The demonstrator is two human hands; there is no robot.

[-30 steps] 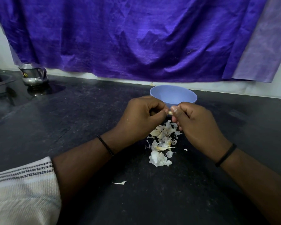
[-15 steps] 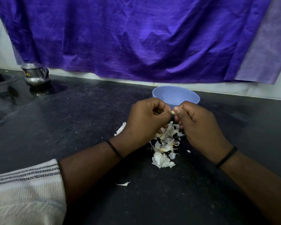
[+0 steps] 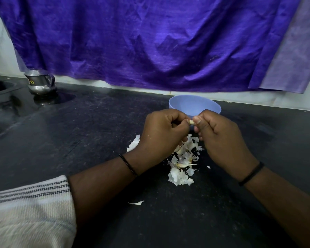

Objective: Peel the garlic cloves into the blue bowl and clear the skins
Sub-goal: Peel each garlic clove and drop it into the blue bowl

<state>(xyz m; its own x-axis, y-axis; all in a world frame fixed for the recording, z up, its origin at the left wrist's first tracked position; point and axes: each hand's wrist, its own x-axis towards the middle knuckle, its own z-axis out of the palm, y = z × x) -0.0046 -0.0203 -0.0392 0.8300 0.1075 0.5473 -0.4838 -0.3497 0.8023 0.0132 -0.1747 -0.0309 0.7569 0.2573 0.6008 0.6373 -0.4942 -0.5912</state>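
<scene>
Far left on the dark countertop [image 3: 79,140] there's a small steel jug [image 3: 40,83]. Moving right, the left hand [image 3: 161,133] is curled up tight, thumb and fingers pinching one end of a garlic clove [image 3: 245,122]. The right hand [image 3: 220,138] is clenched too, pinching the clove's other end, so both hands meet on it. It's held just in front of the blue bowl [image 3: 194,105], right above the pile of garlic skins [image 3: 182,163] on the counter.
</scene>
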